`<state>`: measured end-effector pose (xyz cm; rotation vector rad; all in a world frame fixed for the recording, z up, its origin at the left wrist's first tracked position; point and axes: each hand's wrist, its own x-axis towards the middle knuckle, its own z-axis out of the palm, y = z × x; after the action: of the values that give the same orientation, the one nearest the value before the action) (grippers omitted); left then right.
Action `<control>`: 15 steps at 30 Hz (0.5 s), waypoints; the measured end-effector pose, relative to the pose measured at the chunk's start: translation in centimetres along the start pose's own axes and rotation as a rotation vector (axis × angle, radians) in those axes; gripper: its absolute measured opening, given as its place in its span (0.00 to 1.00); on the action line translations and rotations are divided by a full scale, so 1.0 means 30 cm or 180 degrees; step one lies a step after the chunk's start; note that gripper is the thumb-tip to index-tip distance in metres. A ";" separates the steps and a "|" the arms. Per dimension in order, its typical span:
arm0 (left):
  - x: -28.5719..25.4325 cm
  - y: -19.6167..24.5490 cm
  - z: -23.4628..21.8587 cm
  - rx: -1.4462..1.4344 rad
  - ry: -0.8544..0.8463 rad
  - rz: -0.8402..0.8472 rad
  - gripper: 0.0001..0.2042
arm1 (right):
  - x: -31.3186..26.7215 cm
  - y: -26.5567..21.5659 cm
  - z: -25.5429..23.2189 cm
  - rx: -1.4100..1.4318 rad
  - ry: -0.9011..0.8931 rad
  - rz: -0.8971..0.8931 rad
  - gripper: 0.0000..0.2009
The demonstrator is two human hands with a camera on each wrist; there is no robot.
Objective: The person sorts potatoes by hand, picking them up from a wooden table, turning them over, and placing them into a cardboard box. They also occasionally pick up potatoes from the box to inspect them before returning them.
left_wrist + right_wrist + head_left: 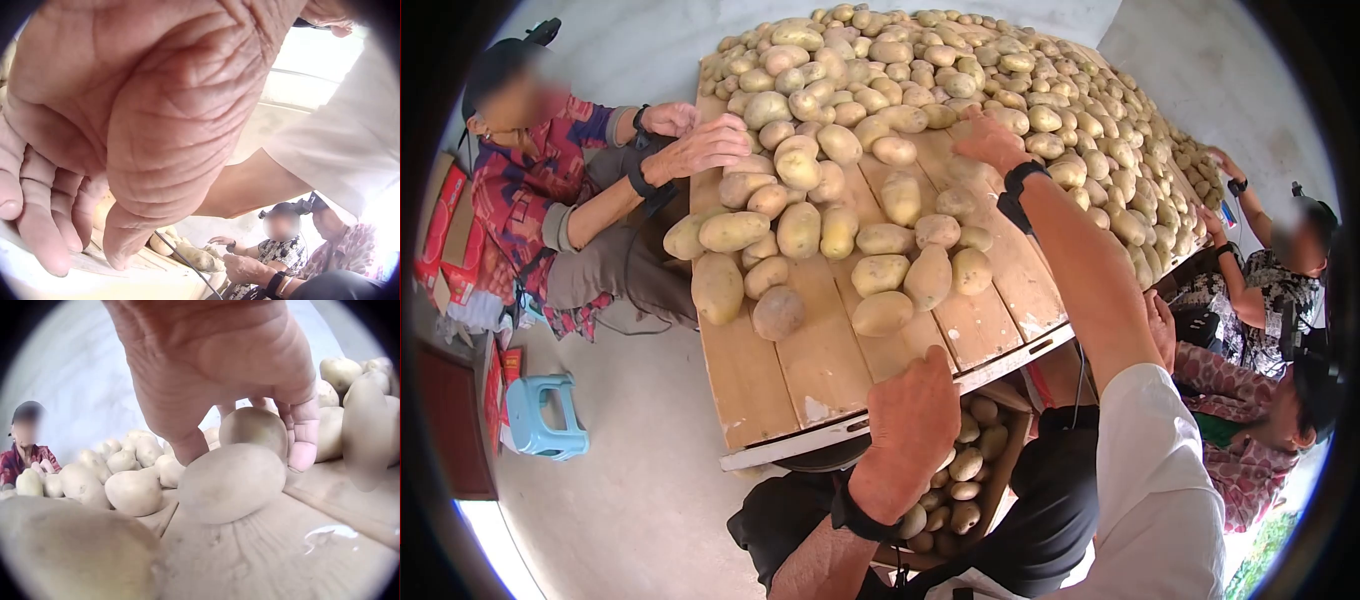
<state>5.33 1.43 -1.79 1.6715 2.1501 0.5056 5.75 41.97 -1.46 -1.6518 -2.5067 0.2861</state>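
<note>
At the far left of the head view a seated person in a patterned shirt (525,190) rests both hands on the edge of a potato heap, with a small blue stool (543,415) on the floor below. The wooden tabletop (800,370) of bare planks carries a loose group of potatoes (820,240) at its near end and a much larger pile (1000,90) running across the back. The left hand (910,425) rests on the near edge of the tabletop, its fingers curled down over the rim; in the left wrist view those fingers (44,231) bend onto the wood and enclose nothing. Just below that hand a box of potatoes (965,475) sits under the table edge. Further right, the right hand (990,140) reaches across the planks to the foot of the large pile. In the right wrist view its fingers (303,434) and thumb spread downward around a potato (253,428), touching it, while another potato (231,481) lies on the planks just in front; whether the grip has closed, I cannot tell. At the right edge two more people (1280,290) sit beside the tabletop, one with a hand at the pile.
</note>
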 end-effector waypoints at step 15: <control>-0.021 0.015 -0.006 0.0091 0.0014 -0.0049 0.15 | -0.064 -0.067 0.018 -0.0116 -0.0386 -0.0374 0.34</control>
<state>5.75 0.91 -1.36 1.6692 2.1817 0.4768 4.60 39.39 -1.53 -1.5357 -2.7010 0.3395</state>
